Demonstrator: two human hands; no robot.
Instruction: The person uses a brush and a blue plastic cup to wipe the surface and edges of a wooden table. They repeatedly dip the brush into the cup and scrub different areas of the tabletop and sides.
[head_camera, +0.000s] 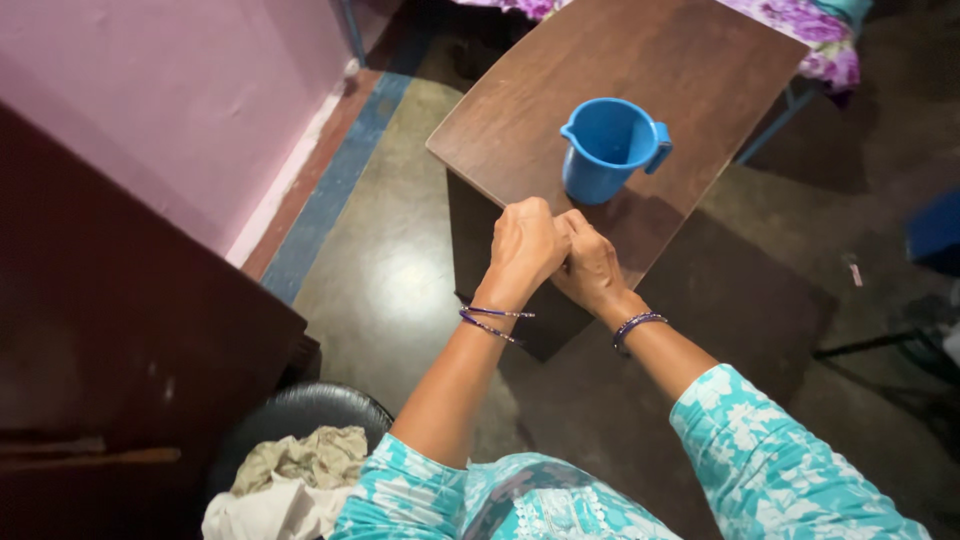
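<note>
My left hand (525, 250) and my right hand (592, 268) are pressed together, both clenched, over the near edge of a dark wooden table (530, 110). Whatever they may hold between them is hidden by the fingers. Just beyond my hands a blue plastic jug (608, 148) with a handle on its right side stands upright on the table. Thin purple bangles circle both wrists, and my sleeves are turquoise with a white pattern.
A pink wall (190, 90) runs along the left, with a dark wooden cabinet (120, 330) below it. A black round container (300, 415) holding crumpled cloth (300, 470) sits at the lower left. Floral bedding (800, 25) lies behind the table. The floor is dark polished concrete.
</note>
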